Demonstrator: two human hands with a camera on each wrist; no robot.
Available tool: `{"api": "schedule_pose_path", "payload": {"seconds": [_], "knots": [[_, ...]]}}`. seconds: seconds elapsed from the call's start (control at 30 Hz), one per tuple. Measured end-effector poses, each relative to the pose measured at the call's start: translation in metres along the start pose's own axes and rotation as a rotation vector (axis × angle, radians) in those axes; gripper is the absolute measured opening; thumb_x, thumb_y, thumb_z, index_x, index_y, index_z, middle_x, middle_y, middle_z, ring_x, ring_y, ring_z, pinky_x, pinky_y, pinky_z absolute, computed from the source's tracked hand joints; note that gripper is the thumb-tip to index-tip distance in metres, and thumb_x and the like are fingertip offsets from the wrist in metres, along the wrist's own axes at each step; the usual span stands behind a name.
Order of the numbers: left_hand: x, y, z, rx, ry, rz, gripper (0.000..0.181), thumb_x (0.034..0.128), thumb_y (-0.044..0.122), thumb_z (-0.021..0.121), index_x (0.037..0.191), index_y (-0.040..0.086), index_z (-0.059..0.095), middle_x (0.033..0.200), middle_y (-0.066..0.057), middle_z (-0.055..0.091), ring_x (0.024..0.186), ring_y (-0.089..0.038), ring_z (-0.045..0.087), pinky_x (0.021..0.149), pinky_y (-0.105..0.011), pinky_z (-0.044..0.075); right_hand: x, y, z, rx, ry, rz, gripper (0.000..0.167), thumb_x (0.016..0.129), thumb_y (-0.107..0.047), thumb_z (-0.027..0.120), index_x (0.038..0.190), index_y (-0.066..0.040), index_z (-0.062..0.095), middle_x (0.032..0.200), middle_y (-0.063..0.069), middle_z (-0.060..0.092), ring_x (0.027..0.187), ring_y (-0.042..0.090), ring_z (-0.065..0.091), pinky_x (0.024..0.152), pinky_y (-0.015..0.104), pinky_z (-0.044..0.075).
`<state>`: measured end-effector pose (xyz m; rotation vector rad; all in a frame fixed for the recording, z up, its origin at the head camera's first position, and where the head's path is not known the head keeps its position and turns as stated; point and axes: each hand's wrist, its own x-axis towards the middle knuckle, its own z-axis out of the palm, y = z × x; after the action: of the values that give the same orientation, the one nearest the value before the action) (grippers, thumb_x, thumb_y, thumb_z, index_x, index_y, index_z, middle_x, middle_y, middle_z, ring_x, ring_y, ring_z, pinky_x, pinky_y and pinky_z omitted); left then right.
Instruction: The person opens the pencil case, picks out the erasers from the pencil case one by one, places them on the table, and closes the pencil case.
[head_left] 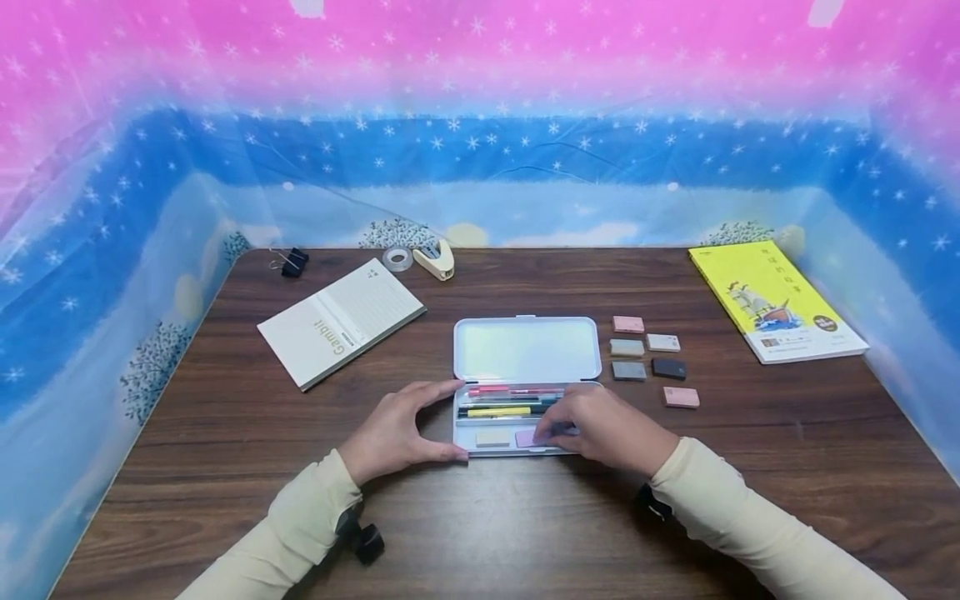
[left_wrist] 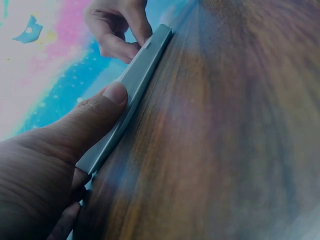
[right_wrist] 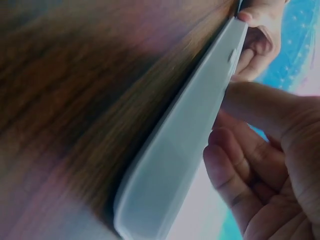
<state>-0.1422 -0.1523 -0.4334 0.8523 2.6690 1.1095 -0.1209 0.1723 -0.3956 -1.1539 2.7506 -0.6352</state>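
Observation:
A white pencil case (head_left: 527, 350) lies with its lid raised at the middle of the table. My left hand (head_left: 390, 437) grips its left end, thumb at the front edge and fingers at the back; the left wrist view shows the thumb (left_wrist: 116, 94) pressed on the front wall. Inside the front compartment, my right hand (head_left: 615, 427) pinches a purple eraser (head_left: 524, 438), partly hidden by the fingers. A cream eraser (head_left: 492, 438) lies to its left. Behind a divider are several pens, among them a yellow one (head_left: 498, 412) and a red one (head_left: 489, 390). The case wall hides the fingertips in the right wrist view.
Right of the case lie several erasers, including a pink one (head_left: 681, 397) and a black one (head_left: 668, 368). A yellow book (head_left: 776, 292) is at the far right. A notebook (head_left: 341, 325), binder clip (head_left: 295, 263), tape roll (head_left: 397, 259) and cream stapler (head_left: 435, 260) lie at the back left.

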Motion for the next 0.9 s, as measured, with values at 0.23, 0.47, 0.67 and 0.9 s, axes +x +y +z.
{"api": "schedule_pose_path", "payload": {"seconds": [0.23, 0.47, 0.67, 0.9], "knots": [[-0.002, 0.000, 0.002, -0.011, -0.002, -0.013, 0.094, 0.0721, 0.047, 0.098, 0.153, 0.019, 0.058, 0.145, -0.010, 0.064, 0.135, -0.030, 0.058, 0.112, -0.053, 0.047, -0.005, 0.006, -0.005, 0.061, 0.033, -0.003, 0.015, 0.089, -0.012, 0.086, 0.098, -0.024, 0.083, 0.096, -0.017, 0.075, 0.089, 0.003, 0.063, 0.077, 0.025, 0.059], [-0.002, -0.001, 0.002, -0.012, 0.010, -0.004, 0.094, 0.0721, 0.047, 0.098, 0.152, 0.019, 0.059, 0.144, -0.009, 0.064, 0.134, -0.031, 0.058, 0.111, -0.053, 0.047, -0.029, 0.021, -0.032, 0.086, 0.207, 0.078, 0.025, 0.084, -0.001, 0.087, 0.096, -0.023, 0.082, 0.099, -0.012, 0.077, 0.088, 0.009, 0.068, 0.071, 0.031, 0.060], [0.000, -0.001, 0.002, -0.013, 0.001, -0.012, 0.094, 0.0716, 0.047, 0.098, 0.153, 0.020, 0.058, 0.145, -0.008, 0.064, 0.135, -0.029, 0.057, 0.113, -0.052, 0.046, -0.059, 0.052, -0.045, -0.012, 0.266, 0.219, 0.028, 0.083, 0.004, 0.086, 0.093, -0.022, 0.081, 0.096, -0.010, 0.076, 0.086, 0.008, 0.067, 0.071, 0.034, 0.060], [0.000, -0.001, 0.001, -0.002, 0.010, 0.007, 0.093, 0.0727, 0.050, 0.097, 0.152, 0.018, 0.059, 0.144, -0.009, 0.065, 0.133, -0.031, 0.058, 0.111, -0.054, 0.048, -0.079, 0.078, -0.044, -0.057, 0.223, 0.341, 0.023, 0.086, 0.002, 0.084, 0.089, -0.021, 0.081, 0.087, -0.010, 0.072, 0.078, 0.011, 0.059, 0.066, 0.031, 0.054]]}}
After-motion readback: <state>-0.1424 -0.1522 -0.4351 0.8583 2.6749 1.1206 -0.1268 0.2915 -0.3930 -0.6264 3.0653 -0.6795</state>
